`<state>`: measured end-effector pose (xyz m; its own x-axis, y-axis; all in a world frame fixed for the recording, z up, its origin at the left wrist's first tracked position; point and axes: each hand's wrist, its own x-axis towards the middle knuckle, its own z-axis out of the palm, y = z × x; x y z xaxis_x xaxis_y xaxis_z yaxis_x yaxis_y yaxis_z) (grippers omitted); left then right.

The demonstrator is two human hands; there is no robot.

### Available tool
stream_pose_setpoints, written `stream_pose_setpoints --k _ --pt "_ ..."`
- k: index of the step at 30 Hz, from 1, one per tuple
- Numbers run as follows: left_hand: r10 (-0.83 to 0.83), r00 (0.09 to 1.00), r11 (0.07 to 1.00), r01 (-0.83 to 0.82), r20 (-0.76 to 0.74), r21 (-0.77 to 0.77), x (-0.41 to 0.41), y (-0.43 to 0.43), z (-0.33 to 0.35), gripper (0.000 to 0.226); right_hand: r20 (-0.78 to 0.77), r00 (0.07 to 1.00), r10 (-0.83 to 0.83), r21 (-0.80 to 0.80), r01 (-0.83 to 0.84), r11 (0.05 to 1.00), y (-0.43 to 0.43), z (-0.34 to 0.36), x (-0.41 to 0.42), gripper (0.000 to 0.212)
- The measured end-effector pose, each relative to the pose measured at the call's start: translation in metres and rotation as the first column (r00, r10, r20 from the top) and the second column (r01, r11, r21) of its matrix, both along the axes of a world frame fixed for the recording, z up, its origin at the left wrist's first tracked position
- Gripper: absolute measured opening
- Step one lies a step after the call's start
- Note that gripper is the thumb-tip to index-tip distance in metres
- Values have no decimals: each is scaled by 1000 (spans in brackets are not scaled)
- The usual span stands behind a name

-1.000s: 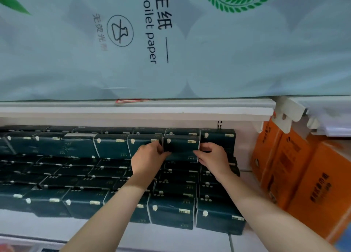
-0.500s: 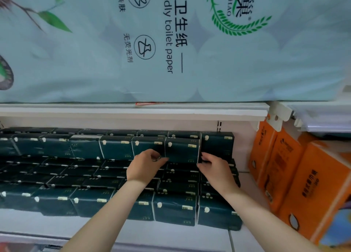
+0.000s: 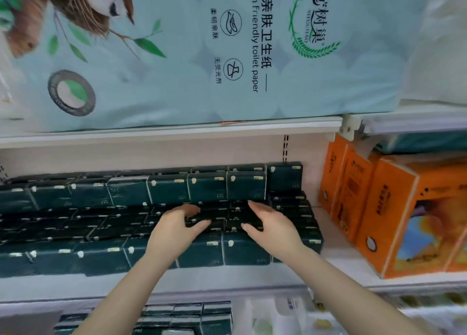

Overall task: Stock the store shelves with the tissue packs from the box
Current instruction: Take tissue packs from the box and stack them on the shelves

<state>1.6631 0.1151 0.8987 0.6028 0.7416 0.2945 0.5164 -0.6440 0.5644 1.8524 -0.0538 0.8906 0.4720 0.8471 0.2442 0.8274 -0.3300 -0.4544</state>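
Observation:
Dark green tissue packs fill the white shelf (image 3: 227, 281) in stepped rows. The top row stands upright, and one of its packs (image 3: 246, 185) sits second from the right end. My left hand (image 3: 178, 229) and my right hand (image 3: 271, 227) hover just below that pack, over the flat-lying packs (image 3: 217, 221). Both hands have relaxed, loosely spread fingers and hold nothing. More dark green packs (image 3: 187, 318) show at the bottom edge between my forearms, under the shelf lip.
A large pale blue toilet paper bale (image 3: 197, 56) lies on the upper shelf (image 3: 278, 126) overhead. Orange tissue boxes (image 3: 366, 208) stand to the right of the green packs. White wrapped goods (image 3: 285, 317) sit on the lower level.
Both hands let go of the upright pack in the top row and drew back toward me, fingers opening. The view tilted up, showing more of the bale.

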Motion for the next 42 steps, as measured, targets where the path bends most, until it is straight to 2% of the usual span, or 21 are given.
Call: stream_pose_setpoints --k 3,7,12,19,26,31,35,39,42 --pt "-28 1000 1000 28 8 8 -45 3 -3 55 20 998 66 25 -66 997 -1 6 -42 70" --pt "-38 999 999 39 30 -16 -111 7 -11 55 -27 987 157 46 -155 987 0 9 -100 72" --pt "14 998 1000 -14 68 0 -217 6 -31 52 -52 974 219 59 -215 975 12 -9 -197 71" --pt "174 982 985 -173 80 -18 -363 15 -72 46 -31 885 465 -52 -466 883 60 -45 -318 72" --pt "437 897 877 -441 -64 -194 -467 1 -138 45 -228 799 556 -232 -599 766 116 -117 -388 74" --pt "524 820 730 -572 -229 -374 -491 -4 -203 49 -483 771 415 -320 -597 736 144 -184 -401 69" --pt "537 775 612 -629 -332 -479 -488 6 -271 53 -610 760 224 -365 -521 772 168 -249 -404 37" --pt "458 797 579 -603 -393 -549 -481 39 -352 59 -732 681 -37 -429 -418 800 187 -325 -412 24" --pt "437 806 549 -591 -399 -591 -466 70 -427 58 -747 642 -174 -498 -366 786 205 -397 -417 31"
